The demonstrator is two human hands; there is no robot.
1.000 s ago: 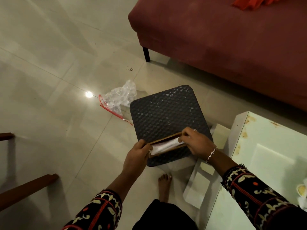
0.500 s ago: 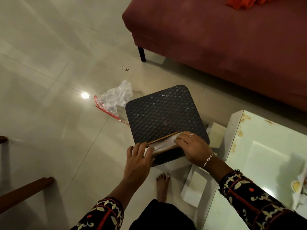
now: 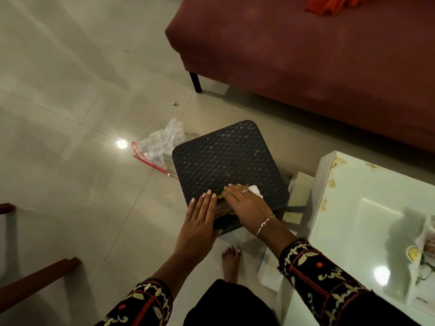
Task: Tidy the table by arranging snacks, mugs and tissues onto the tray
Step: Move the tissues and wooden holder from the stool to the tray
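A flat wooden tissue holder (image 3: pixel 224 208) lies on the near edge of a black woven stool (image 3: pixel 223 156), mostly hidden under my hands. A corner of white tissue (image 3: pixel 255 190) sticks out past my right fingers. My left hand (image 3: pixel 200 220) lies flat with straight fingers over the holder's left end. My right hand (image 3: pixel 247 204) lies palm down across its top, with a ring and a bracelet on it. Neither hand curls around anything. Snack packets (image 3: pixel 424 252) lie at the right edge of the glass-topped table (image 3: pixel 367 189). No tray is in view.
A red sofa (image 3: pixel 306 67) stands behind the stool. A crumpled clear plastic bag (image 3: pixel 162 142) lies on the tiled floor to the stool's left. White cardboard pieces (image 3: pixel 299 189) sit between stool and table. A wooden chair arm (image 3: pixel 35 283) reaches in at lower left. My bare foot (image 3: pixel 231 262) is below the stool.
Both hands have let go of the holder's ends and flattened over it. The holder, earlier tilted up with tissue showing, now lies flat on the stool beneath them.
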